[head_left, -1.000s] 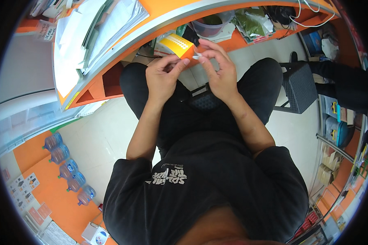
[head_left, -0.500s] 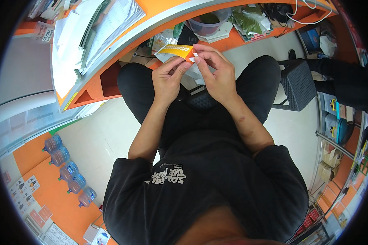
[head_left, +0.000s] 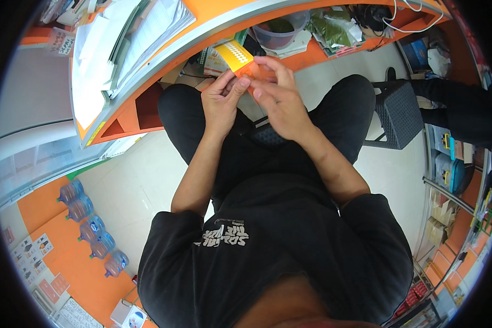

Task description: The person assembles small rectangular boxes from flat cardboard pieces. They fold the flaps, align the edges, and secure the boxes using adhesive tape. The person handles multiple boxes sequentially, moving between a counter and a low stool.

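Above my lap, a yellow and orange card or flat carton (head_left: 236,54), with a row of white shapes on its yellow face, is tilted up and away from me. My left hand (head_left: 221,104) pinches its near orange end between thumb and fingers. My right hand (head_left: 284,101) is at the same end from the right, its fingers bent around the orange edge and slightly blurred. Its index fingertip rests by the right corner, and its thumb is below. Part of the orange end is hidden behind the fingers.
An orange desk edge (head_left: 213,31) curves ahead, with stacked papers (head_left: 147,46) at left. A clear plastic tub (head_left: 279,37) and a green packet (head_left: 333,30) sit on the orange shelf. A dark woven stool (head_left: 402,115) stands right, near another person's dark-clothed legs (head_left: 454,101).
The card has turned steeper, showing more of its yellow face. White pieces near my right fingertips no longer show, and my right hand has shifted slightly left and nearer to me.
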Demonstrator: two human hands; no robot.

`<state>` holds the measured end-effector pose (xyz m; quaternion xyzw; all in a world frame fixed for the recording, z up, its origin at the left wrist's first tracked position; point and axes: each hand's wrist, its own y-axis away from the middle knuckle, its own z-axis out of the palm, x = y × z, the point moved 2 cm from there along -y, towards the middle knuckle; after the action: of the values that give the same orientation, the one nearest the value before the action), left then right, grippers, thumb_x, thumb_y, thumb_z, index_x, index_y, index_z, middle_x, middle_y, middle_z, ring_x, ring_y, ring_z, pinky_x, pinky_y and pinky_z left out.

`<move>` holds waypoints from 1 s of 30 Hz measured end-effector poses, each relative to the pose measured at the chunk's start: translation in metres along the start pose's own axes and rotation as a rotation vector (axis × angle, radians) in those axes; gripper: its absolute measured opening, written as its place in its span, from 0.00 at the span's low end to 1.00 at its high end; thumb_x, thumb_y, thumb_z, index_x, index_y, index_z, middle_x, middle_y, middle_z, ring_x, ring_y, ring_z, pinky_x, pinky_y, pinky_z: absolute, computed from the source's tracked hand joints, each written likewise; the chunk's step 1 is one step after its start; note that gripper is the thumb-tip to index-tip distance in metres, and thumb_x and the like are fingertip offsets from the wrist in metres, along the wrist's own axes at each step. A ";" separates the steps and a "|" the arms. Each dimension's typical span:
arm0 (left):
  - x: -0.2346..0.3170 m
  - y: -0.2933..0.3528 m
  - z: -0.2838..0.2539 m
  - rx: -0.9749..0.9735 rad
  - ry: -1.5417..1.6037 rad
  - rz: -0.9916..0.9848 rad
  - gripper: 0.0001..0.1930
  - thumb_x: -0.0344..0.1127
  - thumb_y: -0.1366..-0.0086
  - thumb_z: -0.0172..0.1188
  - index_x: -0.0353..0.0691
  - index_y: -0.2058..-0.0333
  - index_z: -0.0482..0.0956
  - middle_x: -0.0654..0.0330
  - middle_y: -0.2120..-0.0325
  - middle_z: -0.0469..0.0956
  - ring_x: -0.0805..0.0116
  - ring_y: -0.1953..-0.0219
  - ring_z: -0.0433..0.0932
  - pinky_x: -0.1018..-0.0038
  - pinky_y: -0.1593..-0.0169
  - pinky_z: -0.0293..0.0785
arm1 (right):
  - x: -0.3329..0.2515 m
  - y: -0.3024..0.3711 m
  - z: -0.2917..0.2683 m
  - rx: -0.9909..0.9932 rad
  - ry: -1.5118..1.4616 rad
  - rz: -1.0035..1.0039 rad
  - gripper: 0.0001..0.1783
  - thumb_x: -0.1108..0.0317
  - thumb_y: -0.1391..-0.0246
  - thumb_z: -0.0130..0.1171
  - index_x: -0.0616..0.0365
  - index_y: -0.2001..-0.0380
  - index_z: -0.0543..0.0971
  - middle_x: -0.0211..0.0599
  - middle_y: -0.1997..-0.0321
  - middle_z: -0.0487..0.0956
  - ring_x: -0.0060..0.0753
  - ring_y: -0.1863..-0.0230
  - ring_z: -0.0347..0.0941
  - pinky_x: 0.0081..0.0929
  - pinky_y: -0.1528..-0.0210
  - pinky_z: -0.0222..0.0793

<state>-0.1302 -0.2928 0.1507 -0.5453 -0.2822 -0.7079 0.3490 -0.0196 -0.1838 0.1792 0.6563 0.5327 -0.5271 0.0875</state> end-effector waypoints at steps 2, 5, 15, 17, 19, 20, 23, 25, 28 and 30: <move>-0.002 -0.002 0.001 0.026 0.018 0.084 0.14 0.31 0.35 0.66 0.29 0.54 0.82 0.60 0.63 0.82 0.76 0.63 0.79 0.80 0.55 0.77 | -0.002 0.007 0.006 -0.064 0.011 -0.046 0.18 0.70 0.45 0.61 0.62 0.50 0.78 0.47 0.36 0.67 0.51 0.37 0.65 0.40 0.37 0.63; -0.003 -0.006 -0.005 0.205 -0.122 0.027 0.15 0.32 0.34 0.64 0.29 0.52 0.81 0.60 0.58 0.80 0.76 0.62 0.78 0.80 0.55 0.78 | 0.015 0.005 0.005 0.011 -0.141 0.052 0.21 0.69 0.47 0.64 0.62 0.50 0.75 0.48 0.36 0.67 0.52 0.38 0.66 0.41 0.38 0.64; -0.012 -0.005 0.000 -0.266 -0.409 0.016 0.16 0.28 0.41 0.68 0.38 0.53 0.78 0.61 0.57 0.79 0.72 0.57 0.78 0.72 0.52 0.75 | 0.076 0.021 0.028 0.275 -0.643 0.573 0.14 0.64 0.44 0.68 0.62 0.65 0.75 0.37 0.61 0.80 0.25 0.61 0.75 0.23 0.58 0.70; -0.018 0.003 0.007 -0.402 -0.683 0.224 0.18 0.32 0.43 0.70 0.38 0.54 0.78 0.60 0.58 0.79 0.69 0.58 0.78 0.71 0.53 0.75 | 0.072 0.017 0.019 0.258 -0.786 0.751 0.12 0.64 0.41 0.66 0.61 0.66 0.76 0.32 0.65 0.80 0.17 0.66 0.73 0.18 0.62 0.67; -0.026 0.008 0.012 -0.372 -0.839 0.392 0.20 0.36 0.47 0.73 0.38 0.56 0.79 0.58 0.60 0.79 0.61 0.57 0.78 0.68 0.54 0.75 | 0.066 0.015 0.016 0.195 -0.770 0.818 0.11 0.63 0.41 0.64 0.61 0.64 0.78 0.30 0.66 0.79 0.15 0.68 0.70 0.16 0.65 0.65; -0.030 0.009 0.015 -0.331 -0.907 0.405 0.19 0.37 0.48 0.73 0.39 0.58 0.79 0.58 0.60 0.79 0.59 0.57 0.78 0.68 0.55 0.75 | 0.072 0.019 0.016 0.163 -0.824 0.836 0.11 0.63 0.40 0.64 0.61 0.63 0.78 0.30 0.66 0.79 0.15 0.68 0.71 0.16 0.65 0.65; -0.032 0.010 0.022 -0.223 -0.969 0.498 0.17 0.37 0.49 0.73 0.40 0.61 0.82 0.59 0.63 0.80 0.59 0.59 0.79 0.67 0.58 0.77 | 0.084 0.023 0.014 0.126 -0.891 0.829 0.11 0.64 0.39 0.62 0.62 0.62 0.78 0.30 0.64 0.80 0.16 0.65 0.72 0.16 0.64 0.67; -0.038 0.010 0.022 -0.189 -0.924 0.605 0.15 0.34 0.49 0.73 0.41 0.62 0.84 0.60 0.65 0.81 0.60 0.61 0.80 0.68 0.60 0.78 | 0.082 0.020 0.009 0.109 -0.898 0.826 0.12 0.64 0.39 0.61 0.63 0.60 0.79 0.31 0.63 0.80 0.17 0.63 0.74 0.16 0.61 0.68; -0.042 0.009 0.021 -0.137 -0.829 0.675 0.13 0.30 0.49 0.71 0.40 0.63 0.85 0.59 0.68 0.83 0.61 0.65 0.83 0.70 0.63 0.79 | 0.072 0.009 -0.005 0.079 -0.911 0.833 0.12 0.64 0.38 0.60 0.63 0.59 0.79 0.31 0.61 0.80 0.19 0.59 0.76 0.19 0.56 0.72; -0.036 0.007 0.020 -0.071 -0.785 0.628 0.11 0.27 0.49 0.69 0.38 0.64 0.85 0.58 0.68 0.84 0.61 0.67 0.84 0.72 0.64 0.80 | 0.070 0.004 -0.013 0.080 -0.931 0.811 0.11 0.66 0.37 0.59 0.63 0.58 0.78 0.32 0.59 0.80 0.21 0.57 0.77 0.23 0.52 0.74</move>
<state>-0.1076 -0.2748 0.1204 -0.8406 -0.1900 -0.3195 0.3941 -0.0170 -0.1342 0.1287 0.5105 0.1267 -0.7026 0.4793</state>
